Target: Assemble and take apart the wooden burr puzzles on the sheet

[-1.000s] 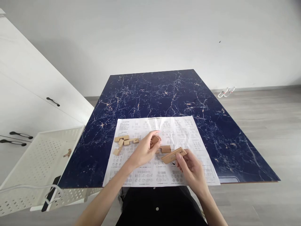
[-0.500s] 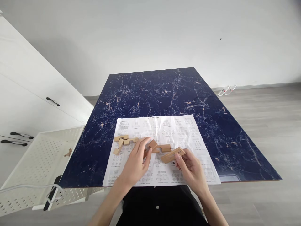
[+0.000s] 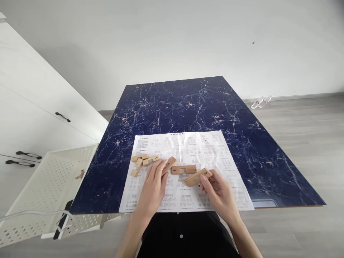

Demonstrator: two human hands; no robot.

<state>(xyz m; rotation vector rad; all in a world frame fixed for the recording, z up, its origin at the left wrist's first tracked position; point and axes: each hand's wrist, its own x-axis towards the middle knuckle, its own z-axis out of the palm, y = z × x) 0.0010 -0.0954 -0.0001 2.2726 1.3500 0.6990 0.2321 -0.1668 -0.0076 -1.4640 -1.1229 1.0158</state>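
My right hand [image 3: 219,186] pinches a notched wooden puzzle piece marked 2 [image 3: 197,177] between thumb and fingers, tilted above the printed sheet. Another wooden puzzle piece [image 3: 170,165] is gripped by my left hand [image 3: 153,186], whose fingers cover its near end. Between the hands, a notched wooden piece [image 3: 177,170] lies flat on the sheet. Left of my left hand sits a small cluster of paler wooden pieces, among them one marked 3 [image 3: 151,160] and a bent one [image 3: 136,169].
The creased instruction sheet [image 3: 204,150] with small printed diagrams lies along the near edge of the dark blue marbled table [image 3: 174,104]. To the left stand a white perforated cart [image 3: 40,179] holding a small wooden piece [image 3: 80,175], and a white cabinet [image 3: 40,107].
My left hand has shifted slightly left with its piece, turning it and uncovering the notched piece in the middle. The right hand keeps its hold almost unmoved.
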